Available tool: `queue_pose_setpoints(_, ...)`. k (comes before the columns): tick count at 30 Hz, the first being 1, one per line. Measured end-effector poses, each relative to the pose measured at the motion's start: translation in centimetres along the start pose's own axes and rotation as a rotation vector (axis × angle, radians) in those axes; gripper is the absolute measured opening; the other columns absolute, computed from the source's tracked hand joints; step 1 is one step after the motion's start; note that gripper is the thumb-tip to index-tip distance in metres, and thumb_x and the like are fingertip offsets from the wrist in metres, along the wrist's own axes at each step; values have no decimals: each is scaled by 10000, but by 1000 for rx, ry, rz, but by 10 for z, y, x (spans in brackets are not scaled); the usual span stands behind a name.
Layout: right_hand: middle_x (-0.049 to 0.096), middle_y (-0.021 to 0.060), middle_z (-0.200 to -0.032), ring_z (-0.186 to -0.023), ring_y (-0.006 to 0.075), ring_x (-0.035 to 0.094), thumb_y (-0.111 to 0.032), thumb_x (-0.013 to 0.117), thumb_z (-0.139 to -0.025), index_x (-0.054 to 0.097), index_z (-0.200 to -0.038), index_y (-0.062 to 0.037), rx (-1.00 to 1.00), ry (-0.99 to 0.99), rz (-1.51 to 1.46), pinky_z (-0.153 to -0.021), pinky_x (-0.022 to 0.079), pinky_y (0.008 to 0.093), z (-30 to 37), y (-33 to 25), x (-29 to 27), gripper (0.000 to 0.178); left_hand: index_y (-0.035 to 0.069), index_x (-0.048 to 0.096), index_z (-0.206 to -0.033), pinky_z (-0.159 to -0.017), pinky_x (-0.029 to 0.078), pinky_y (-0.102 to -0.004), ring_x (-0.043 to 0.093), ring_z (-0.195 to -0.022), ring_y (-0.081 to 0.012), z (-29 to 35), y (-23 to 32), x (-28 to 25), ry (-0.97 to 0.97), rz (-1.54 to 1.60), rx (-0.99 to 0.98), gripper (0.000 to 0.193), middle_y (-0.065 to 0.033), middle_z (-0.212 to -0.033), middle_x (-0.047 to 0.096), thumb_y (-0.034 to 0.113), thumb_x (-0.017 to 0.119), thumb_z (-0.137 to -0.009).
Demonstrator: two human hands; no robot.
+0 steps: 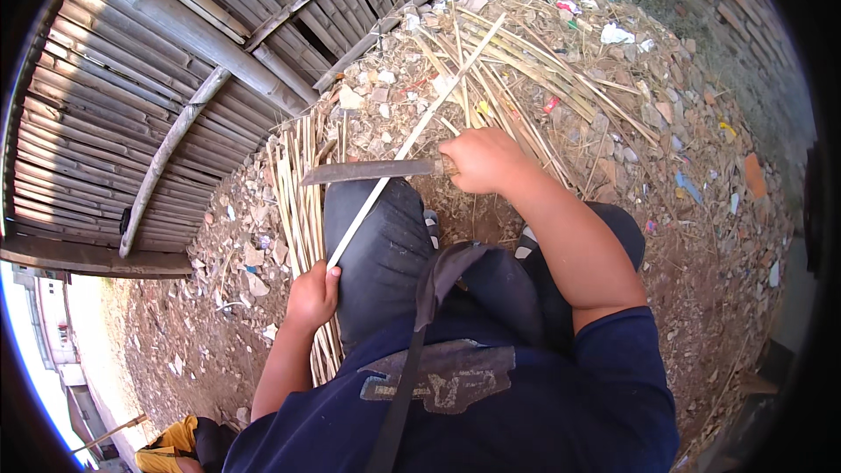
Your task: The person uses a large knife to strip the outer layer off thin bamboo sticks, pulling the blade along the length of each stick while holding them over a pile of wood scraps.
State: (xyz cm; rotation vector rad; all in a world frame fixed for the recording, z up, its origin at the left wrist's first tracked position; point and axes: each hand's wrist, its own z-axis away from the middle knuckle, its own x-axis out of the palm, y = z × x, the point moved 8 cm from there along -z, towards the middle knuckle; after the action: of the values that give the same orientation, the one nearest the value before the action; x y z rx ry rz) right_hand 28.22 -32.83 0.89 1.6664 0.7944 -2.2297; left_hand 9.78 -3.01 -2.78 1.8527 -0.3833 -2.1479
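Note:
My left hand (314,296) is closed around the near end of a long pale bamboo strip (429,116), which slants up and away to the right over my left thigh. In my right hand (480,160) is the handle of a long-bladed knife (372,171). Its blade points left and lies across the strip just above my knee; I cannot tell how firmly it touches. Beside my left leg lies a bundle of split bamboo strips (298,184), running away from me on the ground. More loose strips (539,70) are strewn ahead and to the right.
A bamboo-slat wall (166,96) with thick poles stands to the left. A brick wall (731,0) rises at the far right. Rubble and litter (683,114) cover the earth. Someone in a yellow top (168,445) is at the lower left.

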Motion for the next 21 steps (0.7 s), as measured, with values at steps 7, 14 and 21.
queue_pose_setpoints(7, 735, 160, -1038, -1000, 361, 703, -189, 661, -772, 712, -1078, -77, 288, 56, -146, -875, 563, 471, -9, 78, 19, 330, 11, 528, -899, -659, 470, -592, 609, -731, -536, -7, 9, -4, -9, -6, 59, 369, -295, -736, 625, 338, 488, -1065)
queue_pose_setpoints(14, 732, 170, -1029, -1000, 349, 707, -179, 663, -768, 720, -1083, -94, 69, 29, -81, -859, 566, 473, -1, 8, 2, 332, 15, 527, -881, -643, 466, -584, 604, -712, -533, -2, 11, -1, -4, -7, 26, 345, -292, -723, 611, 309, 506, -1060)
queue_pose_setpoints(21, 729, 159, -1085, -1041, 340, 696, -187, 658, -772, 715, -1151, -115, 270, 113, -149, -888, 557, 467, -8, 77, 18, 390, 15, 518, -910, -659, 477, -589, 617, -725, -527, -4, 12, -2, 3, -22, 51, 340, -290, -742, 632, 319, 506, -1061)
